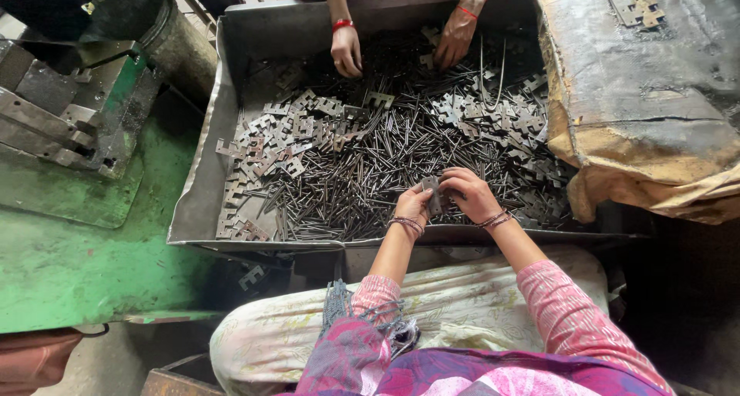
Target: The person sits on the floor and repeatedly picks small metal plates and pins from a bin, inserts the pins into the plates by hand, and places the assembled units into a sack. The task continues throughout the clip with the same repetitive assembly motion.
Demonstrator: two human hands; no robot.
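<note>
A large grey metal tray (202, 192) holds a heap of thin dark metal rods (362, 176) and flat notched metal plates (266, 145). My left hand (412, 205) and my right hand (472, 194) meet over the tray's near edge. Together they pinch a small stack of notched plates (432, 193), fingers curled around it. Thread bangles ring both my wrists. Across the tray, another person's two hands (346, 51) (453, 40) reach into the far side of the heap.
A green machine base (69, 249) with steel blocks (46, 118) stands at the left. A worn brown sack (647, 103) with a few plates on top lies at the right. One plate (251, 276) lies below the tray's front edge. My lap is cloth-covered.
</note>
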